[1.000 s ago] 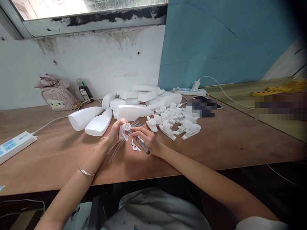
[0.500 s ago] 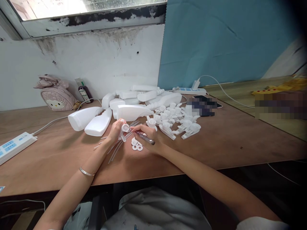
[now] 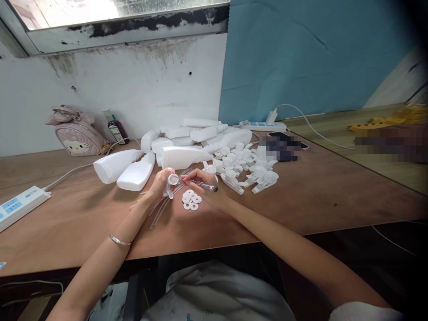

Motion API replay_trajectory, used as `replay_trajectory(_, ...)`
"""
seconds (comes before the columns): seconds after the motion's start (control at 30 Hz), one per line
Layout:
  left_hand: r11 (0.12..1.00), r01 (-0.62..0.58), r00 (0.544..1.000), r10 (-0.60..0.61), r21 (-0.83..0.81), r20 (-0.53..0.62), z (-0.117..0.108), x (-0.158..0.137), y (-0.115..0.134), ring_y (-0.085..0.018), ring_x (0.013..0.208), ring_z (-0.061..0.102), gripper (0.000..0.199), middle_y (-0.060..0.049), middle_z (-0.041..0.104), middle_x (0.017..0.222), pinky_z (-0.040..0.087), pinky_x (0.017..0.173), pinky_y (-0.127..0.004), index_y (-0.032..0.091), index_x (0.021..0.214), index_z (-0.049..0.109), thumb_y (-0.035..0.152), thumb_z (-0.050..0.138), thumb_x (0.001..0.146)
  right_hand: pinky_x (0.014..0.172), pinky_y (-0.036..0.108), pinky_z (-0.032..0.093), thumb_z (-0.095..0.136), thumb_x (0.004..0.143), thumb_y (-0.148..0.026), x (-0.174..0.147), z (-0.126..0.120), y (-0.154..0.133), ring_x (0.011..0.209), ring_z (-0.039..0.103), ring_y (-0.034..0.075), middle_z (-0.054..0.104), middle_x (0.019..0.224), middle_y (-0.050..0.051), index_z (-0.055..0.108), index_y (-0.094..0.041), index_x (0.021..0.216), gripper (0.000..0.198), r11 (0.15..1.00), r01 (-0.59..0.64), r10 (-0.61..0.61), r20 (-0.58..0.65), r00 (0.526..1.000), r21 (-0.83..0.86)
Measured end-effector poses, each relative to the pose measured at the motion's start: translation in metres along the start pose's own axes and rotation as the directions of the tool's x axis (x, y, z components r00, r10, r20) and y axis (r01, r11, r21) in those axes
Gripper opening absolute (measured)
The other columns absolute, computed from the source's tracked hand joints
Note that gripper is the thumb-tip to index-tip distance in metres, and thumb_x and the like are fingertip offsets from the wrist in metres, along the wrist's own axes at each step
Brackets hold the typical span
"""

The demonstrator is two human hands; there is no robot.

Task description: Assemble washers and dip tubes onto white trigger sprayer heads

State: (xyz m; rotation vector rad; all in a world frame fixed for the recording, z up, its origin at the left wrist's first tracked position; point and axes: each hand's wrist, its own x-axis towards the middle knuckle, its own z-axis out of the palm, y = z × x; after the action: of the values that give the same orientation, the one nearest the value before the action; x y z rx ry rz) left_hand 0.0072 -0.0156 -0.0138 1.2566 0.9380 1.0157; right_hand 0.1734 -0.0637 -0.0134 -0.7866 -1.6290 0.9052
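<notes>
My left hand point(image 3: 161, 182) is closed around a white trigger spray head point(image 3: 173, 179), its round collar turned up and toward me. In my right hand point(image 3: 200, 182) is a slim pen-like tool with a clear barrel point(image 3: 207, 186), held like a pencil. Its tip reaches the opening of the collar; whether it touches the inside is too small to tell. Just below my hands lies a small heap of white ring washers point(image 3: 191, 200). Thin clear tubes point(image 3: 162, 209) are spread on the table under my left hand.
White bottles point(image 3: 137, 171) lie piled behind my hands. More spray heads point(image 3: 264, 176) are heaped to the right, near dark phones point(image 3: 284, 140). A power strip point(image 3: 23, 206) sits at left, another point(image 3: 262, 126) at the back. A pink bag point(image 3: 80, 138) and a dark bottle point(image 3: 117, 130) stand by the wall.
The pen-like tool now lies flatter, its rear end raised and slightly farther right. My right hand has shifted a little, uncovering more of the washers. The left hand keeps its hold.
</notes>
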Motion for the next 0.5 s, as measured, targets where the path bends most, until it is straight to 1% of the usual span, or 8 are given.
replay_trajectory(0.17,1.0,0.023,1.0,-0.023,-0.021,0.009,-0.0009,0.002,-0.0004,-0.009,0.031,0.039,0.02,0.004,0.046,0.04,0.027,0.031,-0.018,0.017,0.066,0.046,0.037,0.051,0.07,0.079,0.035,0.052,0.056,0.08,-0.031,0.001,-0.0012,-0.0008,0.086,0.064,0.016,0.066,0.095,0.005,0.058,-0.019,0.084,0.012,0.996,-0.021,0.019,0.021,1.0,0.086)
replay_trajectory(0.27,0.992,0.076,0.995,-0.069,-0.1,0.072,-0.0017,0.002,-0.0008,-0.008,0.03,0.038,0.018,0.004,0.045,0.042,0.026,0.03,-0.018,0.017,0.068,0.046,0.035,0.05,0.068,0.081,0.035,0.051,0.056,0.08,-0.031,0.0013,-0.0007,-0.0008,0.09,0.063,0.017,0.066,0.094,0.005,0.058,-0.019,0.084,0.013,0.991,-0.014,0.01,0.033,0.999,0.134)
replay_trajectory(0.37,0.98,0.13,0.984,-0.108,-0.154,0.145,-0.0026,0.0012,-0.0014,-0.007,0.031,0.036,0.018,0.004,0.045,0.043,0.026,0.03,-0.018,0.017,0.069,0.046,0.035,0.051,0.067,0.077,0.033,0.051,0.055,0.081,-0.032,0.001,-0.0006,0.0,0.086,0.063,0.016,0.066,0.089,0.004,0.059,-0.019,0.083,0.014,0.998,0.0,-0.001,0.022,1.0,0.061)
replay_trajectory(0.5,0.98,0.142,0.977,-0.115,-0.141,0.18,-0.004,0.0015,-0.0021,-0.007,0.03,0.036,0.019,0.005,0.045,0.043,0.026,0.03,-0.017,0.017,0.071,0.047,0.036,0.051,0.067,0.069,0.03,0.051,0.052,0.083,-0.031,-0.0006,-0.0012,0.0009,0.078,0.063,0.015,0.065,0.083,0.003,0.057,-0.019,0.084,0.013,0.998,0.045,-0.044,0.012,0.999,-0.054)
